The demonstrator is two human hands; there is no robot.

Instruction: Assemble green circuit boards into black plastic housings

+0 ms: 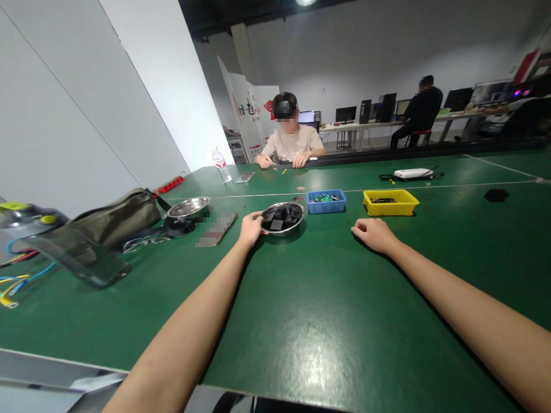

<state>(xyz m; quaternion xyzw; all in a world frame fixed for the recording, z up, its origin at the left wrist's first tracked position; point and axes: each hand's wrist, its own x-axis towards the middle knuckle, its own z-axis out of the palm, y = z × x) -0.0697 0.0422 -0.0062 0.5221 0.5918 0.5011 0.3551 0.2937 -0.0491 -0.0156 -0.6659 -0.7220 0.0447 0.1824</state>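
My left hand [251, 229] is closed on the left rim of a round metal bowl [283, 232]. The bowl sits on the green table and holds several flat black pieces [282, 215]. Resting on the table to the right, my right hand [375, 234] is loosely curled, and nothing shows in its fingers. Just beyond it stands a yellow bin [391, 210] with dark parts inside. Between the two hands, a little farther back, a blue bin [326, 207] contains small green circuit boards [326, 198].
A blurred phone-like slab [217, 229], a second metal bowl [189, 206], glasses [144, 243] and an olive bag [118, 215] lie to the left. A water bottle [221, 165] stands farther back. A co-worker [293, 140] sits across the table. A white power strip [413, 173] lies at the back right.
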